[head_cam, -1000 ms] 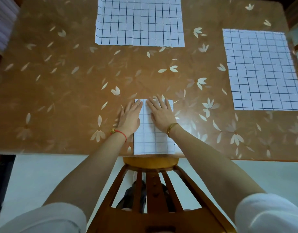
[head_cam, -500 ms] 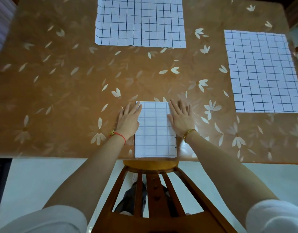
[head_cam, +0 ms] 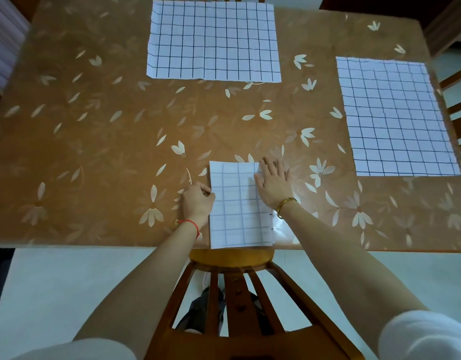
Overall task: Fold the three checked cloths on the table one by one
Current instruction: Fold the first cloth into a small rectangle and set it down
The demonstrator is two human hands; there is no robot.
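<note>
On the bench (head_cam: 94, 157), at the near edge, lies the folded cloth (head_cam: 237, 211); left hand (head_cam: 198, 202) pinches its left edge; right hand (head_cam: 273, 185), fingers straight, presses its right side.

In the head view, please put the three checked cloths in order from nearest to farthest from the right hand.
1. Folded cloth, straight in front of the person: the right hand lies flat on it.
2. Unfolded cloth on the right, spread flat, apart from the hand.
3. Unfolded cloth at the far side, spread flat, ahead and slightly left.
</note>
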